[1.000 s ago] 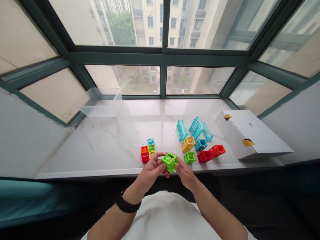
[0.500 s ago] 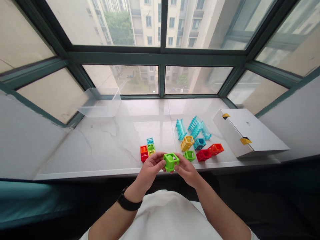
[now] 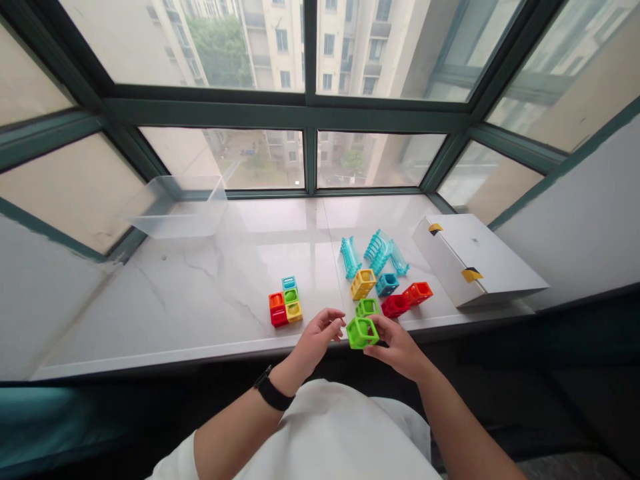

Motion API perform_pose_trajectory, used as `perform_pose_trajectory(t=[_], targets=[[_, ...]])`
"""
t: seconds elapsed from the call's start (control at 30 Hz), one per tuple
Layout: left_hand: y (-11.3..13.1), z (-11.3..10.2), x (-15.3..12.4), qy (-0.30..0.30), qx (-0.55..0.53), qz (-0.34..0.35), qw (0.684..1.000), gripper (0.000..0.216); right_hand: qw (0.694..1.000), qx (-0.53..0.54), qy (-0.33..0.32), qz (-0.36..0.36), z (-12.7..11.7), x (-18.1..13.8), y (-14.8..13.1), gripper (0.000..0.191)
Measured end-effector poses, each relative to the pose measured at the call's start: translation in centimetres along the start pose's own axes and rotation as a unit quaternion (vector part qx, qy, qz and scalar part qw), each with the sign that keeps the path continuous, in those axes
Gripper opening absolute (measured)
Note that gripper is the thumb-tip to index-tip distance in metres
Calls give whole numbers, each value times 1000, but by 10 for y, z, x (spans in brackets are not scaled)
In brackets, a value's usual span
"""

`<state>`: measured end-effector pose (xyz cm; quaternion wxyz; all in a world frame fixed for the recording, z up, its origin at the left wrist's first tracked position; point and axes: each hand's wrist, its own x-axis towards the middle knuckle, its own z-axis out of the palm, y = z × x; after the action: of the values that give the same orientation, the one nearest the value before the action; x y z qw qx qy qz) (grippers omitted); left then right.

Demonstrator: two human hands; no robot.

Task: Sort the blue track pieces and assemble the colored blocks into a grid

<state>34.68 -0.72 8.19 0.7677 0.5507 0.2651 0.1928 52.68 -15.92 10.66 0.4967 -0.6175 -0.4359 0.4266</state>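
A bright green hollow cube block (image 3: 362,333) is pinched in my right hand (image 3: 396,345), just above the front edge of the sill. My left hand (image 3: 323,333) is a little to the left of it, fingers apart and holding nothing. Behind the held cube a second green block (image 3: 367,307) rests on the sill, partly covered. Near it stand a yellow block (image 3: 363,285), a blue block (image 3: 387,285), a dark red block (image 3: 395,306) and an orange-red block (image 3: 418,293). Left of my hands sits a joined cluster of red, yellow, green and blue blocks (image 3: 285,302).
Clear turquoise track pieces (image 3: 379,251) lie behind the blocks. At the right is a white box (image 3: 485,257) with yellow-black tabs. A transparent plastic bin (image 3: 187,217) stands at the back left, by the window. The marble sill (image 3: 210,293) ends just before my body.
My left hand has let go of the green cube and come away from it. The cube, now in my right hand alone, has moved slightly right. The whole view has shifted a little.
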Motion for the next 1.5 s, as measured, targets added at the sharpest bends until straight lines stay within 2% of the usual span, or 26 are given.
perform_pose_trajectory(t=[0.13, 0.23, 0.37, 0.53, 0.8, 1.07, 1.3, 1.5], targets=[[-29, 6, 29, 10, 147, 67, 987, 34, 1000, -5, 27, 13, -21, -13, 4, 51], [-46, 14, 50, 23, 219, 114, 969, 47, 998, -17, 53, 14, -37, -22, 9, 51], [-64, 23, 69, 37, 265, 158, 951, 62, 994, -25, 109, 18, -54, -32, 16, 54], [-78, 26, 78, 39, 296, 176, 938, 58, 987, -27, 161, 7, -63, -36, 22, 54], [-80, 24, 81, 45, 335, 173, 925, 48, 980, -72, 184, -4, -56, -15, 21, 51], [-80, 24, 80, 38, 348, 185, 918, 48, 961, -186, 205, 5, -45, 18, 11, 46], [-79, 24, 78, 27, 351, 201, 914, 48, 946, -264, 190, 9, -45, 33, 11, 45], [-76, 24, 76, 23, 351, 202, 914, 49, 944, -283, 170, 19, -44, 38, 9, 44]])
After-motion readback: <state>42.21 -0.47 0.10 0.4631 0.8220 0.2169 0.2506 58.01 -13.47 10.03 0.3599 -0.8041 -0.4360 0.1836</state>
